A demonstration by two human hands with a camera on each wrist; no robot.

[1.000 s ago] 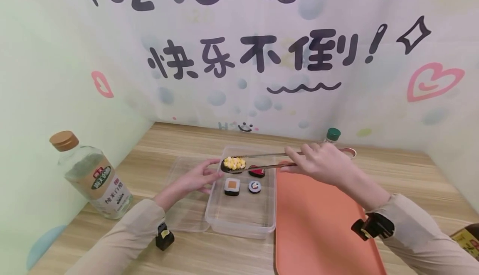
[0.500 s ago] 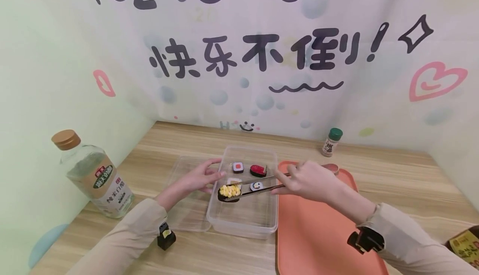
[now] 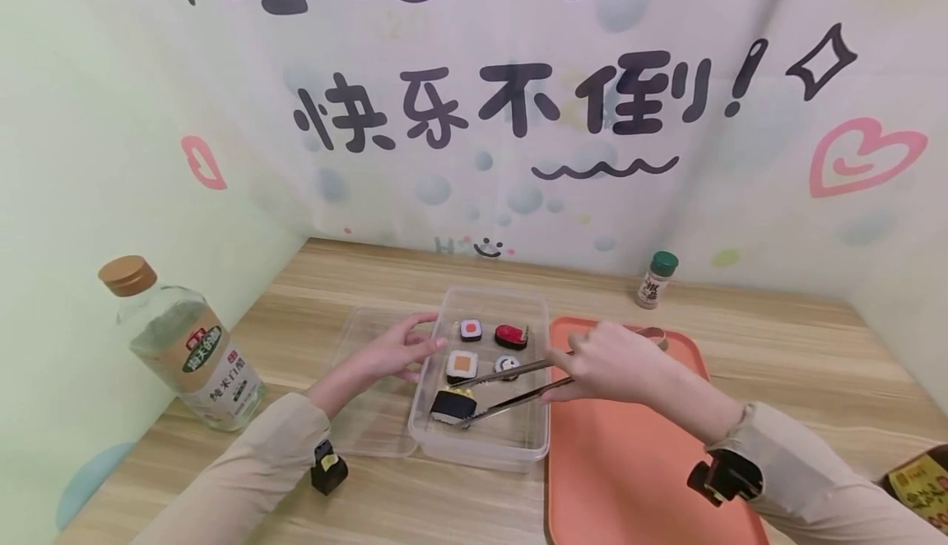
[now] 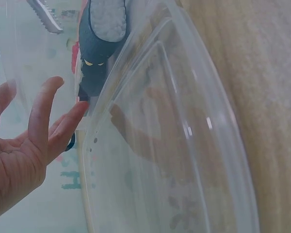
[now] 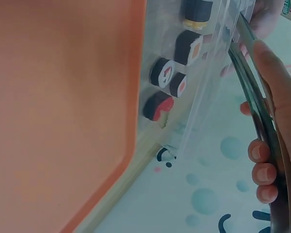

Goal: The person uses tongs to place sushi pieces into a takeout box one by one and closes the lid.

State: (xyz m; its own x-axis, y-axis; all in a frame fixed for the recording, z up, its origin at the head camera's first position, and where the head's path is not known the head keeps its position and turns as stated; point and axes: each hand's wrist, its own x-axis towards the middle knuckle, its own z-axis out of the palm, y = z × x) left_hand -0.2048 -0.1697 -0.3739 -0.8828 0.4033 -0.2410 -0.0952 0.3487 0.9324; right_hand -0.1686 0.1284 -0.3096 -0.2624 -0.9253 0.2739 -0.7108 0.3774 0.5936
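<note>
A black-wrapped, yellow-topped, white-bottomed sushi piece [image 3: 453, 406] lies tipped in a clear plastic box [image 3: 504, 440], right hand [image 3: 603, 364] gripping silver metal tongs [image 3: 511, 403], left hand [image 3: 392, 349] spread.

The tongs [image 5: 260, 114] in the right hand [image 3: 603, 364] are smooth, shiny metal. Between the hands, the box [image 3: 485, 446] is clear, glossy plastic; the lid [image 3: 370, 431] beneath the left hand [image 3: 392, 351] looks the same. Near the tongs' tips, the sushi piece [image 4: 108, 19] has a matt dark wrap and a rough, grainy white end. Below the right hand, the orange tray [image 3: 637, 463] looks smooth and matt. The bench [image 3: 459, 508] under both hands has a wood-grain finish. Beyond them, the printed sheet [image 3: 444, 220] resembles softly rippled cloth.
</note>
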